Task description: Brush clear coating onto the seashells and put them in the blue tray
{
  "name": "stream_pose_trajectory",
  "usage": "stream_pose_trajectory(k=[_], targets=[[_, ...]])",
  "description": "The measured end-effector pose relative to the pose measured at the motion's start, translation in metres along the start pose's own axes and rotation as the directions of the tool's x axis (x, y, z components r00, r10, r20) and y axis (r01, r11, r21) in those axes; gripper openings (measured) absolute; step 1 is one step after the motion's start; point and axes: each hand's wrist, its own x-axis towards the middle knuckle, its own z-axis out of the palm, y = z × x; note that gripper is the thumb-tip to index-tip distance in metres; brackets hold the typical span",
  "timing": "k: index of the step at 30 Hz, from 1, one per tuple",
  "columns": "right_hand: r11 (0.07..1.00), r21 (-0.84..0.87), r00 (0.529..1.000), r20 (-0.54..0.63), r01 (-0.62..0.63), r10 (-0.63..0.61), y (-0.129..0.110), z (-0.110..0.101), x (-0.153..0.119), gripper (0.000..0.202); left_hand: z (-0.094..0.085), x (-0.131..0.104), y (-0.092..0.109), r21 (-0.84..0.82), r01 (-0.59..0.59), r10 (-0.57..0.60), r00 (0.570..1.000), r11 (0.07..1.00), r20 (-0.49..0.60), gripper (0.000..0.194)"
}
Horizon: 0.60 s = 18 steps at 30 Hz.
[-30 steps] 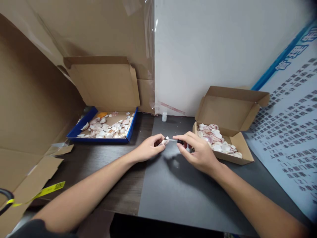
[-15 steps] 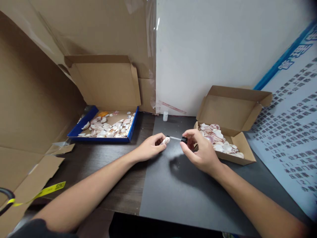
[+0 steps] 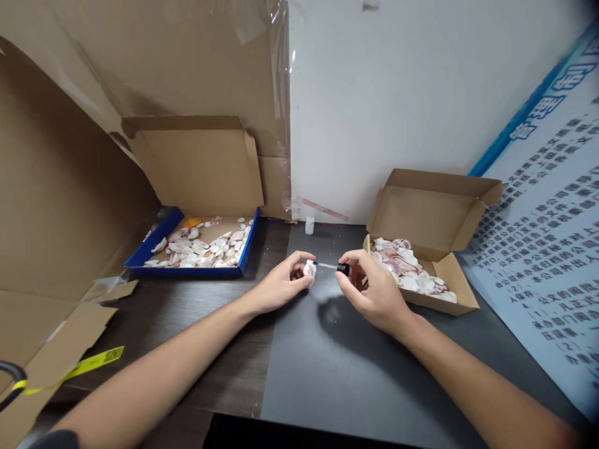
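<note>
Between thumb and fingers my left hand (image 3: 279, 284) pinches a small whitish shell (image 3: 309, 270), partly covered by the fingers. My right hand (image 3: 374, 284) grips the black cap of a thin brush applicator (image 3: 343, 269). Its slim pale stem points left, and the dark tip reaches the upper edge of the shell; whether it touches, I cannot tell. Behind the hands a small white bottle (image 3: 309, 225) stands upright near the wall. Both hands hover above the grey mat (image 3: 322, 374).
On the left, a cardboard box with blue sides (image 3: 185, 271) stands open, holding many shells. Close to my right hand is another open cardboard box (image 3: 468, 284) with shells. Cardboard pieces and a yellow strip (image 3: 96, 362) lie at the left edge. A printed poster (image 3: 538, 268) leans at right.
The shell has been turned in my left hand and now shows a whiter face. The applicator has shifted slightly left and down in view. The whole camera view has also moved a little.
</note>
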Motion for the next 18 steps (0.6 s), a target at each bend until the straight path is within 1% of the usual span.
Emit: stream_pose_trajectory(k=[2, 5, 6, 8, 10, 13, 15, 18], targets=[[1.0, -0.017, 1.0, 0.017, 0.02, -0.019, 0.0002, 0.0004, -0.0001, 0.014, 0.0007, -0.0002, 0.0001, -0.012, -0.007, 0.007, 1.0, 1.0, 0.007, 0.04], [0.996, -0.08, 1.0, -0.003, 0.028, -0.028, 0.0, -0.0004, 0.0002, 0.013, 0.0018, -0.0007, -0.0012, -0.065, 0.043, -0.041, 0.999, 0.997, 0.024, 0.043], [0.997, -0.068, 0.999, -0.009, 0.04, -0.041, -0.0004, -0.001, 0.0002, 0.013, 0.0021, -0.0009, -0.0018, -0.077, 0.063, -0.06, 0.998, 0.995, 0.031, 0.044], [0.996, -0.033, 0.996, 0.016, 0.084, -0.084, -0.0016, -0.0024, 0.0003, 0.015, 0.0024, -0.0014, -0.0032, -0.089, 0.082, -0.079, 0.996, 0.993, 0.042, 0.046], [0.993, -0.055, 0.993, 0.046, 0.108, -0.106, -0.0029, -0.0034, 0.0002, 0.015, 0.0024, -0.0016, -0.0043, -0.098, 0.079, -0.075, 0.996, 0.992, 0.045, 0.048], [0.987, -0.133, 0.996, 0.013, 0.09, -0.089, -0.0039, -0.0034, 0.0004, 0.013, 0.0024, -0.0015, -0.0053, -0.105, 0.08, -0.075, 0.996, 0.991, 0.048, 0.049], [0.987, -0.124, 0.994, 0.003, 0.105, -0.106, -0.0041, -0.0027, 0.0007, 0.014, 0.0026, -0.0015, -0.0052, -0.103, 0.078, -0.073, 0.996, 0.992, 0.051, 0.05], [0.981, -0.144, 0.992, 0.033, 0.127, -0.123, -0.004, -0.0021, 0.0014, 0.013, 0.0026, -0.0017, -0.0034, -0.094, 0.071, -0.069, 0.997, 0.993, 0.025, 0.048]])
